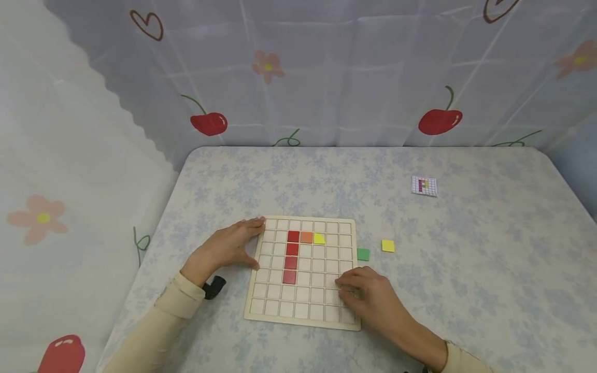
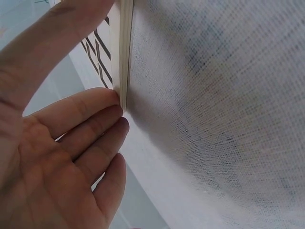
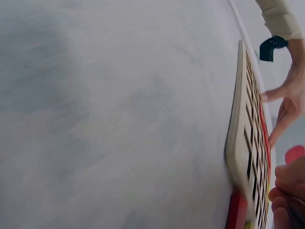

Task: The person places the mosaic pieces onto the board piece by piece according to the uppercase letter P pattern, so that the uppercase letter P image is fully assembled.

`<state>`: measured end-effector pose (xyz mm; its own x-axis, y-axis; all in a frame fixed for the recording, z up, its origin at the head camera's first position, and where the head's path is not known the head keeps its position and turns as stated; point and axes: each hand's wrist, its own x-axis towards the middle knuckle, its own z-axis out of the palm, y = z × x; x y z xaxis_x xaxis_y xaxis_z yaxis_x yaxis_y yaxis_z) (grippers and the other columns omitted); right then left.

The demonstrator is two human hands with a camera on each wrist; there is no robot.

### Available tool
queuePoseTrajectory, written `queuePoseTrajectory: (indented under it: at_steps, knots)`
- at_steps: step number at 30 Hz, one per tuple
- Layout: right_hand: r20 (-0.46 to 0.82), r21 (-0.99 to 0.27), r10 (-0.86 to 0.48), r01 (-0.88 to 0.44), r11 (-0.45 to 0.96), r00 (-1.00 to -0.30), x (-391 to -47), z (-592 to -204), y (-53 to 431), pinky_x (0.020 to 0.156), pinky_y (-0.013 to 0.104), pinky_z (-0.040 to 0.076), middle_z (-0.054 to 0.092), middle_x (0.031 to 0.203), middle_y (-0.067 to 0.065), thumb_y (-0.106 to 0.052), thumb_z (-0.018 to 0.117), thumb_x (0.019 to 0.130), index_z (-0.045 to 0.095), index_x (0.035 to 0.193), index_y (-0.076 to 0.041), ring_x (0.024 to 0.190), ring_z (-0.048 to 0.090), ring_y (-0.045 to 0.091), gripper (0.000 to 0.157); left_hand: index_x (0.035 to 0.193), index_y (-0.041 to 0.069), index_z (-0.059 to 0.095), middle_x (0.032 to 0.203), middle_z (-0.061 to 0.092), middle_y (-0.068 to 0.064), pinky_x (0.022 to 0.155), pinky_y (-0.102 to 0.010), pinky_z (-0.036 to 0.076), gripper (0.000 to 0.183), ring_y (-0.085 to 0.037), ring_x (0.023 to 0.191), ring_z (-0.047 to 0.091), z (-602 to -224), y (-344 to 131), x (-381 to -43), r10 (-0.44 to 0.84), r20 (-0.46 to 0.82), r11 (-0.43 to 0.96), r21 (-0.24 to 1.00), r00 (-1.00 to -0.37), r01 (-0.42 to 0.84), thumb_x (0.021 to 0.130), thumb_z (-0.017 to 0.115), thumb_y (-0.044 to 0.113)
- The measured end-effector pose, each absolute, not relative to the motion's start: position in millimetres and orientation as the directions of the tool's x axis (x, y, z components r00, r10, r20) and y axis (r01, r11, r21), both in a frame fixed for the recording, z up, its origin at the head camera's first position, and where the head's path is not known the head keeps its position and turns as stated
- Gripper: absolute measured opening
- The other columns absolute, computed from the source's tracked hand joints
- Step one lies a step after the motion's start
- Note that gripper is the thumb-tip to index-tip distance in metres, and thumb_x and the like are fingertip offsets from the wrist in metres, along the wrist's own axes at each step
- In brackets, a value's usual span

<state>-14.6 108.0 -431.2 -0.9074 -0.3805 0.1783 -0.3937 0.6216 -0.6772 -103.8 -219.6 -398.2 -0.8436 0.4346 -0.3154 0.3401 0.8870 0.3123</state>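
A pale wooden grid board lies on the table. Red square tiles form a column in it, with an orange tile and a yellow rounded-corner tile along the top. My left hand touches the board's left edge, fingers extended and thumb spread apart. Over the lower right of the board hovers my right hand, fingers loosely bent; nothing shows between thumb and index finger in the head view. In the right wrist view its fingers are partly cut off.
A green tile lies against the board's right edge, and a yellow square tile sits further right. Farther back is a small card with a coloured grid pattern. In the right wrist view, a red block-like piece shows beside the board.
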Motion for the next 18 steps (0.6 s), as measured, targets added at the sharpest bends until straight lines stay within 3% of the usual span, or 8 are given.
queuePoseTrajectory:
  at_steps: [5,10,18]
  knots:
    - [0.167,-0.653,-0.298,-0.331,0.681,-0.94,-0.5,-432.2,136.3,0.072,0.025,0.055,0.069,0.098,-0.012,-0.001,0.085,0.073,0.079,0.096,-0.015,0.092,0.063,0.008,0.028,0.149,0.003,0.043,0.16,0.029,-0.01,0.103,-0.054,0.042,0.096,-0.038,0.143,0.03,-398.3,-219.1,-104.3,0.435,-0.324,0.886,0.32,-0.84,0.336,0.07,0.089,0.035]
    - [0.21,-0.635,-0.294,-0.359,0.684,-0.933,9.8,-435.2,151.4,0.073,0.027,0.055,0.069,0.096,-0.016,-0.003,0.087,0.07,0.079,0.094,-0.018,0.091,0.063,0.006,0.03,0.148,0.002,0.044,0.159,0.03,-0.011,0.101,-0.054,0.043,0.095,-0.038,0.142,0.032,-398.5,-220.8,-104.7,0.449,-0.318,0.88,0.321,-0.835,0.351,0.071,0.088,0.035]
    - [0.092,-0.651,-0.325,-0.304,0.696,-0.941,19.1,-435.2,161.5,0.076,0.027,0.056,0.067,0.101,-0.017,-0.004,0.087,0.072,0.078,0.1,-0.021,0.094,0.063,0.007,0.034,0.148,0.002,0.043,0.159,0.029,-0.011,0.101,-0.055,0.043,0.095,-0.039,0.142,0.031,-397.8,-219.5,-104.7,0.441,-0.321,0.883,0.322,-0.838,0.341,0.071,0.088,0.035]
